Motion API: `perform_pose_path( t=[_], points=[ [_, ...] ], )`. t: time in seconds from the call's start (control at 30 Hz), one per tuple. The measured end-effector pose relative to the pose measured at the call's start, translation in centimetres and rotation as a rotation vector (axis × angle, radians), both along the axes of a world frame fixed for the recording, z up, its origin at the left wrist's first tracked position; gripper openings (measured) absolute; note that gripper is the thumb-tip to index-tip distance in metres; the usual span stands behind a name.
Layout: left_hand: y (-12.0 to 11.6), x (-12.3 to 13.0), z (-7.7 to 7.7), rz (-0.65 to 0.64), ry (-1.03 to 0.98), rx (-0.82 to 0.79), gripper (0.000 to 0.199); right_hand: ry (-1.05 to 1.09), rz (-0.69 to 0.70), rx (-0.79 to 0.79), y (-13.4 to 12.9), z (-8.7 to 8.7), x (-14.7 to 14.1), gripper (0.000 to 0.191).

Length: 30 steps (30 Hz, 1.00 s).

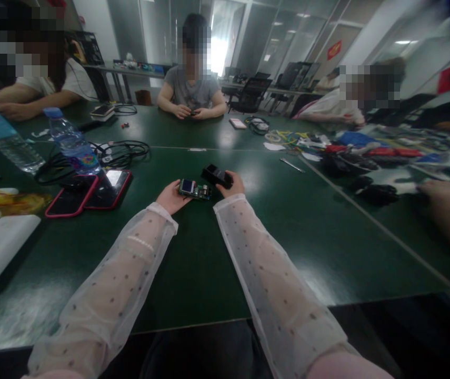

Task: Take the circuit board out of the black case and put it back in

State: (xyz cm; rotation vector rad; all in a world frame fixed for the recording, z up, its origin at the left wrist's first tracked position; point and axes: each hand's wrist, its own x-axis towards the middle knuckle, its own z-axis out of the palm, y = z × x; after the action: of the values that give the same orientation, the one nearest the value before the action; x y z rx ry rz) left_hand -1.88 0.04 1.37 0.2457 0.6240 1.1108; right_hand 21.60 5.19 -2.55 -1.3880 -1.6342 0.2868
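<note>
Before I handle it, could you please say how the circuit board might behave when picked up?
The circuit board in the left hand is probably stiff: one end juts past the fingers without visibly sagging. It may be fragile, as its screen and small parts are exposed. It looks light, being small.

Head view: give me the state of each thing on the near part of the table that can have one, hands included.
Left hand: closed on the circuit board.
Circuit board: bare, screen facing up.
Right hand: closed on the black casing.
Black casing: held.
Blue-capped bottle: capped.
Left phone: face up, dark.
Right phone: face up, glare on screen.
</note>
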Motion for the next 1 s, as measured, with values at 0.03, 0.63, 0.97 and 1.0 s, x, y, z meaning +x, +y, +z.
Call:
perform_pose_path(
  t=[0.03,0.63,0.97,1.0],
  points=[
    [0.0,0.0,0.0,-0.002,0.004,0.001,0.032,-0.041,-0.022,-0.002,0.2,-0.4,0.1,0.058],
    [0.0,0.1,0.1,0.004,0.027,0.006,0.024,-0.199,-0.031,-0.061,0.5,-1.4,0.3,0.063],
    [0.2,0.0,-0.2,0.003,0.021,-0.002,0.027,-0.175,-0.025,-0.087,0.4,-1.1,0.2,0.062],
    [0.2,0.0,-0.2,-0.001,0.025,-0.002,0.027,-0.169,-0.026,-0.086,0.4,-1.1,0.2,0.061]
  ],
)
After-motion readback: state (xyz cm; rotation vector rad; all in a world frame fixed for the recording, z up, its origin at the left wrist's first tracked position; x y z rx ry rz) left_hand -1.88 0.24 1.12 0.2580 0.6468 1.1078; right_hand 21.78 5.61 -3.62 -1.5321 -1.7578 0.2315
